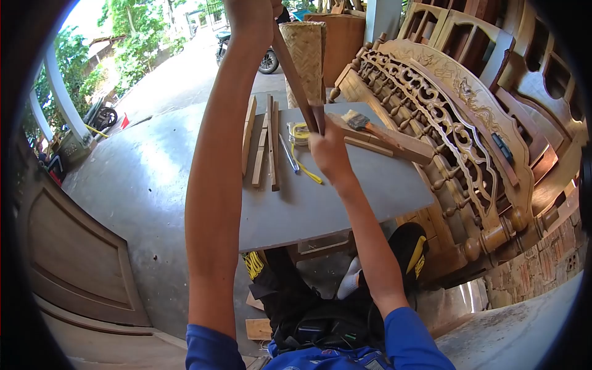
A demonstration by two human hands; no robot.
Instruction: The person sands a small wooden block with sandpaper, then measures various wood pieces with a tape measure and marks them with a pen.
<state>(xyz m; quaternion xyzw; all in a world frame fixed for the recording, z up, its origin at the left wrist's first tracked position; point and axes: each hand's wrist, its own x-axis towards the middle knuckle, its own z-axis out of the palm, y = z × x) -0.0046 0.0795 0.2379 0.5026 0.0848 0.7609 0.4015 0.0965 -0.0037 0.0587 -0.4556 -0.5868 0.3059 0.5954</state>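
Note:
My left hand is raised high at the top of the view, closed around the upper end of a long dark wooden strip. The strip slants down to my right hand, which grips its lower end just above the grey board. On the board to the left of my right hand lie a yellow tape measure, a pencil-like tool and several wooden slats. A paintbrush rests on a wooden bar to the right.
A carved wooden headboard leans at the right, with more furniture frames behind it. A woven bamboo cylinder stands beyond the board. A wooden door panel lies at the left. A motorbike is parked on the concrete far back.

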